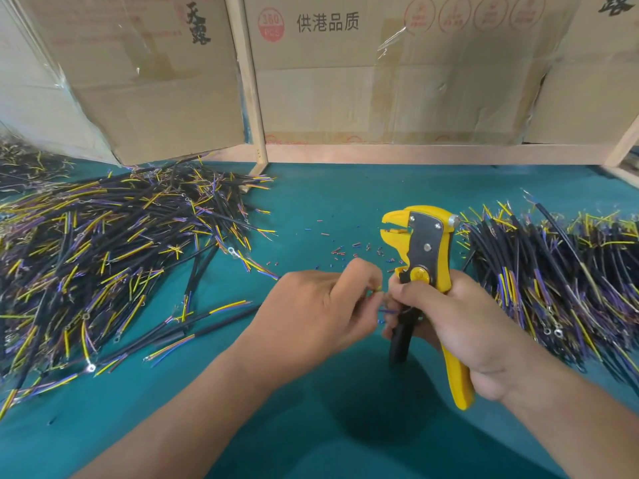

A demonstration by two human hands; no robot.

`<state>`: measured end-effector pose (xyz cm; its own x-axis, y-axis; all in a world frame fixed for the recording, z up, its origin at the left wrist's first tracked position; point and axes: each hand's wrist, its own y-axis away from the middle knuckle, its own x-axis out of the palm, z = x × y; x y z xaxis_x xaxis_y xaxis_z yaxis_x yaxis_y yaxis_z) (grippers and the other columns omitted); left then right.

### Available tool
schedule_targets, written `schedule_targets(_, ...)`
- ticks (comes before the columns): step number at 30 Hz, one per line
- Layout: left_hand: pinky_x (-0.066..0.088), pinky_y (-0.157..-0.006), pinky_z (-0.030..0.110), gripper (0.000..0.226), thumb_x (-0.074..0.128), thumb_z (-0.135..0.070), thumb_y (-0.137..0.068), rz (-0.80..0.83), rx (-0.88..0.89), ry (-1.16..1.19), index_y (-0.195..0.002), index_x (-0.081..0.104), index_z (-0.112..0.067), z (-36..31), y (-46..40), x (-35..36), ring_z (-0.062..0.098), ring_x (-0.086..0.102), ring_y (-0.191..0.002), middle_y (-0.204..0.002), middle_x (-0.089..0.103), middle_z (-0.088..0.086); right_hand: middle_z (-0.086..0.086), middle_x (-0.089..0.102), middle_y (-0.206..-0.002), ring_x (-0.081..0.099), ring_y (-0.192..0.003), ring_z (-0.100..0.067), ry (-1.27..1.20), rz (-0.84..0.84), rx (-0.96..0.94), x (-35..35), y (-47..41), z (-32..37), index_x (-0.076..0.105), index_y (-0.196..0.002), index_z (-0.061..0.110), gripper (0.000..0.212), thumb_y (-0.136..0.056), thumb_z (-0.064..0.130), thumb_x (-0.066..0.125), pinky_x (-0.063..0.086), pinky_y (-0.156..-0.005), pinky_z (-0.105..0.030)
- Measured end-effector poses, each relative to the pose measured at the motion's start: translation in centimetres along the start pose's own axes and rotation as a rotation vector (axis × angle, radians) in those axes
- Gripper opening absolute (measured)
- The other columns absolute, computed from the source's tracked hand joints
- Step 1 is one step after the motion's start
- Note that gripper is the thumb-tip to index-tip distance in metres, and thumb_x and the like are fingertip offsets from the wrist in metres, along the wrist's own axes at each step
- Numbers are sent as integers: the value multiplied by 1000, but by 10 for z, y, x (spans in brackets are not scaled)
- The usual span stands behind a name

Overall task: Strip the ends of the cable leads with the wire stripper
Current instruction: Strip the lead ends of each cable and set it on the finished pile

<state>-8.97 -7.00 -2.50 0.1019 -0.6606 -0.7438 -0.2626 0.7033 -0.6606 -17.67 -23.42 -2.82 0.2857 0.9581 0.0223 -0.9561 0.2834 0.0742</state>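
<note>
Your right hand (460, 326) grips the yellow wire stripper (427, 267); your left hand (321, 305) pinches thin cable leads (389, 310). The cardboard box (380, 74) behind reads "供港品质" and "360 PCS".

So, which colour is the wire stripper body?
Yellow, with a black metal plate; wire stripper, head view.

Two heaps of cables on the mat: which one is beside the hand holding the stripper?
The heap of black cables on the right, next to the right hand gripping the yellow wire stripper. The larger heap on the left lies beyond the left hand.
</note>
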Motion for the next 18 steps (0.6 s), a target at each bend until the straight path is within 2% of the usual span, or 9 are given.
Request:
schedule_targets(4,42,-52,25,26,55,-40,-87,-20,-190,123,-100,48,-19,4,1,-2,-1,34,-52,-56,32,-20,-9,61,-70,60,-66,-26,-71,25,-30,-3,-1,4,71,-72,16,20,-92,20,69,56,-65,-31)
schedule_targets(6,40,-53,27,28,55,-43,-83,-5,-267,211,-102,42,-25,3,1,-4,1,36,-51,-55,33,-14,-10,61,-70,60,-66,-25,-94,43,-23,-4,-1,5,72,-74,13,23,-85,32,77,57,-66,-33)
schedule_targets(8,34,-54,25,30,56,-43,-81,14,-298,286,-102,39,-29,2,1,-4,4,37,-53,-58,36,-11,-10,63,-70,62,-66,-26,-35,80,-26,-4,0,5,71,-74,10,29,-80,38,77,58,-68,-34)
schedule_targets(12,34,-58,23,29,61,-32,-80,21,-338,390,-102,42,-25,2,1,-4,9,37,-57,-62,39,-10,-11,66,-71,65,-66,-24,45,104,-37,-1,4,4,73,-81,12,19,-78,31,73,60,-74,-39)
schedule_targets(15,35,-57,17,24,63,-15,-79,-12,-363,476,-98,48,-17,5,1,-2,16,36,-60,-64,41,-3,-12,64,-71,63,-67,-25,28,110,-26,-2,2,4,71,-78,8,25,-78,29,83,58,-68,-33)
schedule_targets(18,44,-58,38,19,61,-18,-80,-22,-392,525,-92,46,-21,8,1,0,22,38,-62,-69,43,4,-14,60,-71,58,-67,-27,-61,158,45,-5,3,11,70,-74,9,24,-76,31,79,56,-66,-33)
